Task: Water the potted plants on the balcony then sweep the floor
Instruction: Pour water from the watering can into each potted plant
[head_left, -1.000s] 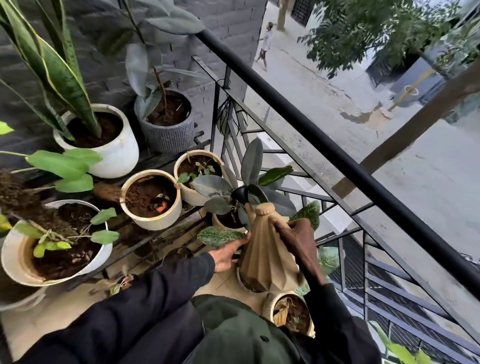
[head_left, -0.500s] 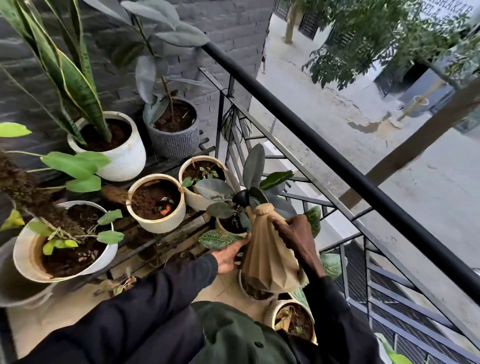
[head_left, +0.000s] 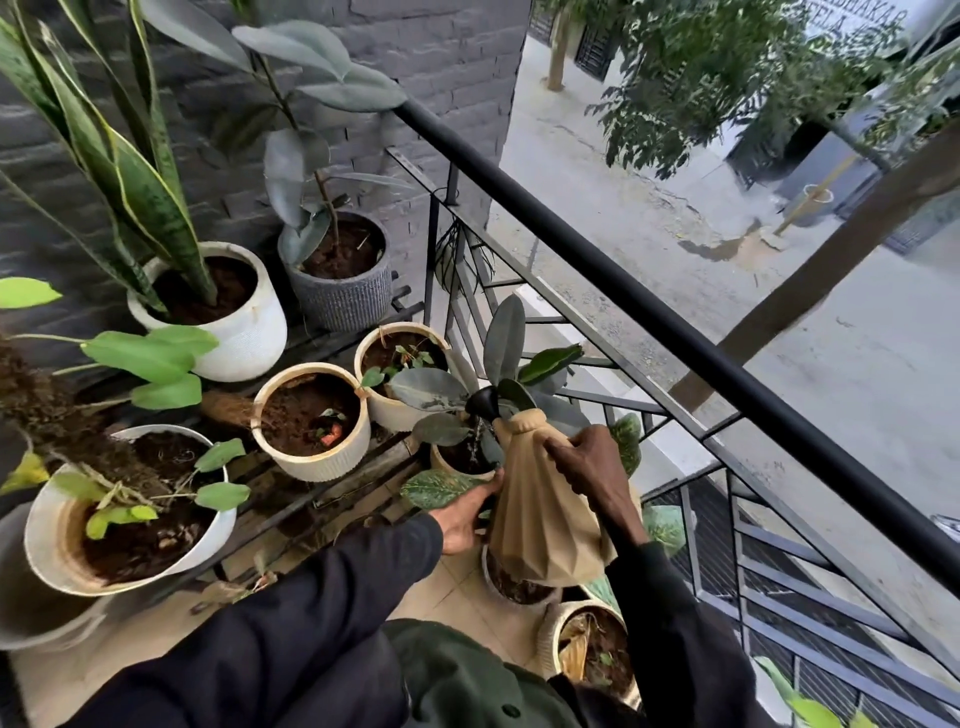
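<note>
I see the right hand (head_left: 587, 462) gripping the tan watering can (head_left: 540, 525) near its neck, and the left hand (head_left: 462, 514) cupping its lower side at 8 o'clock. The black spout (head_left: 483, 402) points toward 11 o'clock over a small pot (head_left: 448, 467).

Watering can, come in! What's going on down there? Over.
Right hand grips watering can near its neck; left hand against its lower side. Spout tipped over the small pot. Dark leaves crowd the spout.
</note>
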